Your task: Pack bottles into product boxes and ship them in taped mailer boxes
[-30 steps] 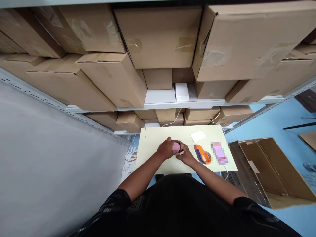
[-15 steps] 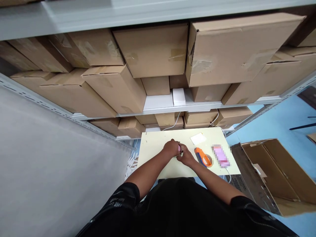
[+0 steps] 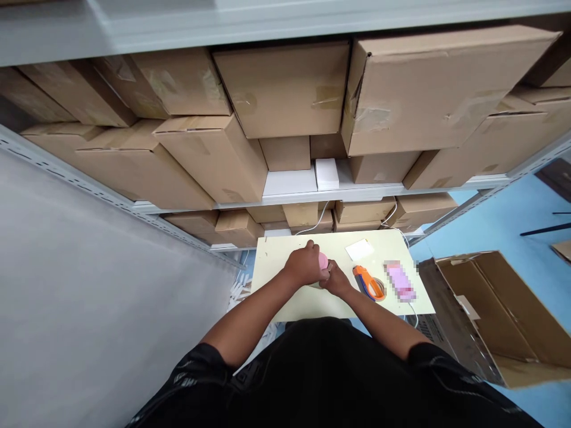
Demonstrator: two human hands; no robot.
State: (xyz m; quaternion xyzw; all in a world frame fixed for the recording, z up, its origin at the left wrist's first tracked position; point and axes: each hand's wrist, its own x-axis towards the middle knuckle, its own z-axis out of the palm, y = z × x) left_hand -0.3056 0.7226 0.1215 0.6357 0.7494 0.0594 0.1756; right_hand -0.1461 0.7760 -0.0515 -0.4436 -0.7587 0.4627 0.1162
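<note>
Both hands together now, and I've got them over the pale yellow desk (image 3: pixel 276 273), near its middle. My left hand (image 3: pixel 307 265) is wrapped around a pink round object (image 3: pixel 323 260), and here's its round face, showing upward towards my camera between the fingers. Long axis? I can't call it; the fingers cover the rest (a tight squeeze in there). My right hand (image 3: pixel 335 279) comes in from the other side, fingertips closed on a small brown piece (image 3: pixel 330 267) right against the pink one, too small for me to make out. Just right of that hand lies the orange tape dispenser (image 3: pixel 366 282), slanting from far left to near right. A white card (image 3: pixel 359 249) sits beyond it, and a blurred pink item (image 3: pixel 400 280) farther right. On the blue floor, an open cardboard box (image 3: pixel 513 303) gapes beside the desk.
</note>
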